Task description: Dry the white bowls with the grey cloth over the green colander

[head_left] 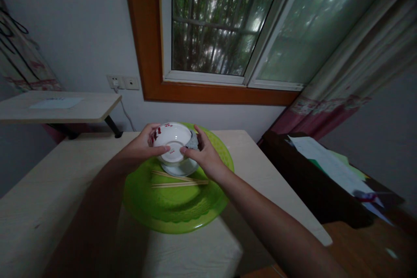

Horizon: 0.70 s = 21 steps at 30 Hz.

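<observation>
Hands, left hand and right hand, grasp a red-patterned white bowl from both sides over the round green tray, where chopsticks and a white dish already lie, the bowl being not yet released.

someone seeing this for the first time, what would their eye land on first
Probably the bright green round tray, vivid against the pale table. Next, the white bowl with red decoration, held above it between the left hand and right hand. Light wooden chopsticks lie just nearer the wearer.
</observation>
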Available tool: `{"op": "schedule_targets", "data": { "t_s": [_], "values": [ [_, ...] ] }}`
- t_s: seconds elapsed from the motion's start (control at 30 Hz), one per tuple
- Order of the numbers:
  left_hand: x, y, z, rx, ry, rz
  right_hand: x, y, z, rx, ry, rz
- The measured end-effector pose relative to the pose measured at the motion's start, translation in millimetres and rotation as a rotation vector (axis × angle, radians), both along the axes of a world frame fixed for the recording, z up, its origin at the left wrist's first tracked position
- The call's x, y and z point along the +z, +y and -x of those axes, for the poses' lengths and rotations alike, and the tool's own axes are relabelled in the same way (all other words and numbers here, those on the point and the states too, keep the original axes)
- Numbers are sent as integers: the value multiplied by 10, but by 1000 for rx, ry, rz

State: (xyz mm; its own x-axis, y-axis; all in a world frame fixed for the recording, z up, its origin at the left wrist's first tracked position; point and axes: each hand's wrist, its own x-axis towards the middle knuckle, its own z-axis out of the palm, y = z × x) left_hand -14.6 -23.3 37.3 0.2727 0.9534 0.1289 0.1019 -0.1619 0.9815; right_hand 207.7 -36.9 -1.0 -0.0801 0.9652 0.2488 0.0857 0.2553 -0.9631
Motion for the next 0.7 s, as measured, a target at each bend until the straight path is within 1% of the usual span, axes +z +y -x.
{"op": "schedule_targets", "data": {
  "t_s": [0.1,0.2,0.27,0.37,0.53,0.7],
  "values": [
    [24,-33,-7,-60,101,0,61,23,-100,23,-125,-76],
    [25,-59,-8,-73,248,-70,137,24,-174,109,-236,-149],
    [21,-75,-9,-91,341,-104,181,15,-196,166,-332,-232],
    [30,-98,-12,-85,413,-136,227,-12,-197,202,-429,-344],
    [99,-133,-20,5,443,-194,279,-88,-184,142,-369,-359],
    [135,-128,-42,81,402,-169,265,-154,-150,64,-376,-430]
  ]
}}
